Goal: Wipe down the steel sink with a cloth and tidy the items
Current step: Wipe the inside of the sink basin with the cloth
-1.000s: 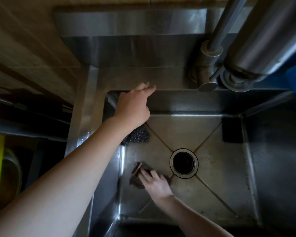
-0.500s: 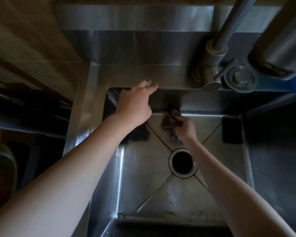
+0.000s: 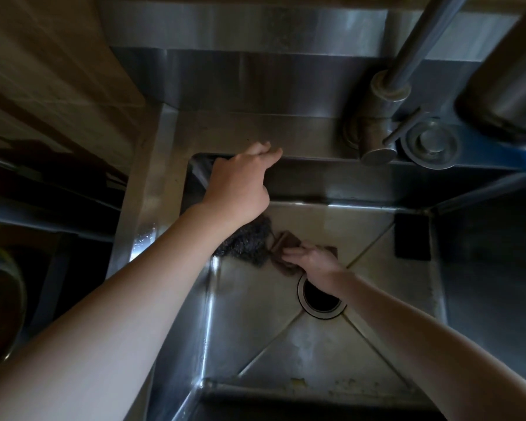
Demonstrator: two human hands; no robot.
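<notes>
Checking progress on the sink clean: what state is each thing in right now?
Sink: stained, bits of grime along the near edge.
Drain: unplugged, partly behind the right wrist.
Tap: no water running.
Cloth: crumpled, pressed on the sink floor.
Scourer: lying beside the cloth, not held.
Black pad: in the back right corner.
Left hand: rests on the back rim.
Right hand: presses the cloth.

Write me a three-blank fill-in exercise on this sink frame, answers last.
The right hand presses a brown ____ onto the sink floor.
The steel wool scourer lies beside it, partly hidden by the ____ wrist.
The right wrist partly covers the round ____.
Missing words: cloth; left; drain.
</notes>
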